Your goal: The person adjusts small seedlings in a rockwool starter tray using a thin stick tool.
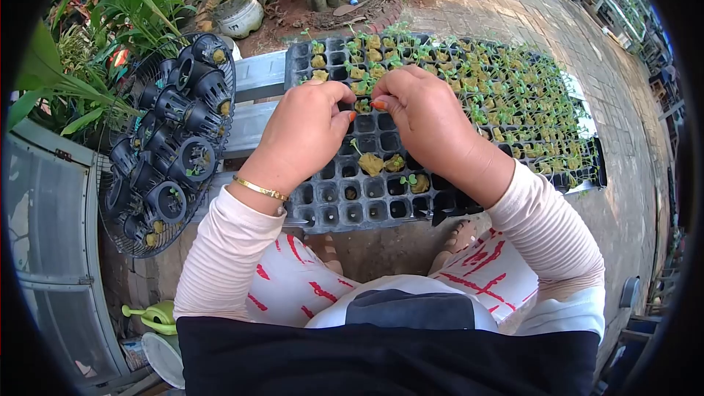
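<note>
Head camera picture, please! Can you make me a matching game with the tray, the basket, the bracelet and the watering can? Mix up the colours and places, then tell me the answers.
Things:
1. bracelet
2. basket
3. seedling tray
4. watering can

Clues:
A. green, low on the left side of the picture
B. gold-coloured
C. beneath the left hand and the right hand
D. holding lots of black cups

Right pairs: 1-B, 2-D, 3-C, 4-A.
</note>
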Tool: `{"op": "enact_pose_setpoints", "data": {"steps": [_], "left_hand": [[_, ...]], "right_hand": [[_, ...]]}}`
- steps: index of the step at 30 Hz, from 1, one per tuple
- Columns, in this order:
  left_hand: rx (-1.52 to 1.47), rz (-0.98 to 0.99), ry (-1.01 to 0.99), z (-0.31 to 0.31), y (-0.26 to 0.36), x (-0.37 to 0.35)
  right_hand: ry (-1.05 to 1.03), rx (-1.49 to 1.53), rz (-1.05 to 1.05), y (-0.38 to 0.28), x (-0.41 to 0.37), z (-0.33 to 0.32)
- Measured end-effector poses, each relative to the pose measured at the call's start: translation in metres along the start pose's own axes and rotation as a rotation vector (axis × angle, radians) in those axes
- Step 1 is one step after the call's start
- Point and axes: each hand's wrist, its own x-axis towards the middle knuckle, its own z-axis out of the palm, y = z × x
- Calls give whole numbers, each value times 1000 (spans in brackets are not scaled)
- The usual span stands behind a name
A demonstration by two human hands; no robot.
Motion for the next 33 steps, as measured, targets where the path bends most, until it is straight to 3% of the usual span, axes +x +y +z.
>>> {"op": "enact_pose_setpoints", "data": {"steps": [6,14,20,25,33], "left_hand": [[31,68,21,6,-3,-1],[112,-3,14,3,5,1],[118,-4,-5,3,4,3],[121,-4,-10,5,3,3],[105,-7,-17,3,3,6]], "right_hand": [[-25,-208,-16,-2,-2,4],[-127,-310,86,-7,6,2],[-154,-271,211,-2,10,6],[-137,-71,371,0,13,8],[-67,2,384,5,11,7]]}}
